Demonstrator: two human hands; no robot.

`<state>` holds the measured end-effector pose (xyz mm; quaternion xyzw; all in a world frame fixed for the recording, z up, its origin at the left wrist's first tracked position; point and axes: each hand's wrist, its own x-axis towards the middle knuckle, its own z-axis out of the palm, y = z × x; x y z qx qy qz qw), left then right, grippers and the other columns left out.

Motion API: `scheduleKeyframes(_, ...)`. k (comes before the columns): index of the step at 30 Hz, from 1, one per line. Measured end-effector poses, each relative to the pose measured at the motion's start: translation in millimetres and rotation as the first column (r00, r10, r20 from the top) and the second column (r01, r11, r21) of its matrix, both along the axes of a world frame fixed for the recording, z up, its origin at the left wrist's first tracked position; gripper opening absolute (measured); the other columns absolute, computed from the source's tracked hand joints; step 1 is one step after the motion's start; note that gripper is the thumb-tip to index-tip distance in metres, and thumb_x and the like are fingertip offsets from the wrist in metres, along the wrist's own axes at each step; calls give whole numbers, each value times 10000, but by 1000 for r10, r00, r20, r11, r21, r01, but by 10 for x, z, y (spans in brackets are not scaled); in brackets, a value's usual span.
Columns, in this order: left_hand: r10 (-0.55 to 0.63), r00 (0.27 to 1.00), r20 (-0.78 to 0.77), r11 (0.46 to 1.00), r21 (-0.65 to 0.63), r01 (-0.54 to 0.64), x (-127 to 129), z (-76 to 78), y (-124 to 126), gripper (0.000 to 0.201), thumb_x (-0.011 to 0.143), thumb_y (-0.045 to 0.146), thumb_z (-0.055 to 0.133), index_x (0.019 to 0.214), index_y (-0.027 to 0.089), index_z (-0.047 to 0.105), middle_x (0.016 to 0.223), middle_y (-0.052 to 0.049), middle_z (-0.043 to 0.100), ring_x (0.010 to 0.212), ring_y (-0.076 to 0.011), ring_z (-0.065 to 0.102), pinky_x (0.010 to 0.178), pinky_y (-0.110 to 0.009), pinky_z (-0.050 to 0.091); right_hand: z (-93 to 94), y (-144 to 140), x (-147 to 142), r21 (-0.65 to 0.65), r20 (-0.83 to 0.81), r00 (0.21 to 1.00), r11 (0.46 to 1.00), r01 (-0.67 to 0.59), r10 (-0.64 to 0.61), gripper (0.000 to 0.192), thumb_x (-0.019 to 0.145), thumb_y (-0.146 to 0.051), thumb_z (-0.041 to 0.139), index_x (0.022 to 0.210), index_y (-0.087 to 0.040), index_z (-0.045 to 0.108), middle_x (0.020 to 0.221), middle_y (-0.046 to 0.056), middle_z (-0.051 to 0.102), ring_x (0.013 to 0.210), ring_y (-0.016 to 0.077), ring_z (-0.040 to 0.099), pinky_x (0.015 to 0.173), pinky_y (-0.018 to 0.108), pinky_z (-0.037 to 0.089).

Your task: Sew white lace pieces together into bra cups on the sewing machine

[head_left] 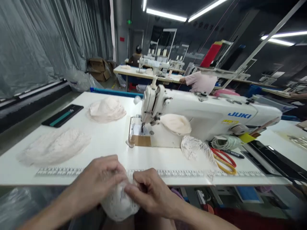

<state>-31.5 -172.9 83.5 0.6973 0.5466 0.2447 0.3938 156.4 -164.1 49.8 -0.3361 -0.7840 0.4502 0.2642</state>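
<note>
Both of my hands are down at the table's near edge, closed together on a white lace piece shaped like a padded cup. My left hand covers its top and left side. My right hand pinches its right edge with thumb and fingers. The piece hangs just below the table edge, over my lap. A white JUKI sewing machine stands on the white table straight ahead, its needle area beyond my hands.
Lace pieces lie at the left, back left, under the machine arm and at its base. Red and yellow scissors, coiled cord and a black tray sit on the table. Another person works behind.
</note>
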Motion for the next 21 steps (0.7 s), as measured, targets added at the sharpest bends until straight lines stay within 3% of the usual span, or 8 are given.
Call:
scheduleKeyframes(2, -80, 995, -60, 996, 26, 82, -21, 137, 475, 212, 766, 348, 548, 664, 196, 655, 699, 7, 625, 712, -178, 568, 647, -239, 391, 74, 320, -75, 93, 88, 993, 993, 69, -77, 417, 839, -283, 501, 509, -168, 273, 468, -70, 251, 442, 43, 243, 442, 191, 192)
scheduleKeyframes(4, -151, 982, -116, 988, -40, 148, 2, 144, 963, 195, 720, 325, 554, 669, 175, 668, 635, 7, 601, 620, -166, 537, 545, -233, 357, 56, 646, -74, 112, 202, 972, 989, 96, -117, 428, 855, -266, 478, 472, -162, 317, 434, -62, 311, 413, 44, 280, 433, 195, 199)
scheduleKeyframes(8, -200, 968, -151, 978, -90, 188, 135, -129, 1655, 188, 658, 299, 569, 637, 143, 674, 534, 11, 553, 527, -153, 501, 480, -228, 322, -114, 1080, 190, 232, 286, 934, 961, 150, -215, 414, 852, -270, 521, 473, -155, 401, 435, -48, 421, 411, 57, 342, 441, 196, 226)
scheduleKeyframes(11, -226, 961, -158, 970, -132, 207, 234, -316, 1840, 181, 649, 289, 562, 633, 144, 669, 539, 1, 562, 521, -158, 500, 459, -229, 304, -170, 1188, 433, 472, 282, 910, 870, 143, -303, 270, 915, -226, 421, 683, -163, 545, 610, -12, 556, 497, 85, 438, 477, 197, 285)
scheduleKeyframes(15, -259, 954, -149, 959, -161, 235, 327, -362, 1911, 147, 648, 259, 549, 610, 157, 648, 575, -3, 589, 555, -160, 517, 466, -227, 314, -145, 1249, 537, 685, 324, 933, 719, -116, -158, 253, 960, -161, 326, 1059, -174, 559, 1042, 77, 625, 809, 140, 573, 635, 233, 405)
scheduleKeyframes(18, -285, 948, -139, 952, -155, 264, 385, -375, 1954, 142, 651, 240, 542, 578, 165, 637, 590, -1, 595, 559, -155, 517, 460, -227, 312, -170, 1265, 506, 718, 401, 908, 656, -232, -119, 239, 958, -141, 344, 1065, -168, 556, 1035, 62, 645, 832, 150, 574, 633, 260, 397)
scheduleKeyframes(21, -294, 947, -128, 953, -117, 280, 422, -406, 2002, 156, 655, 224, 544, 522, 176, 610, 513, 16, 551, 480, -134, 463, 429, -235, 270, -236, 1258, 496, 727, 412, 900, 648, -229, -144, 223, 945, -126, 361, 1041, -156, 560, 993, 63, 652, 859, 161, 572, 631, 278, 384)
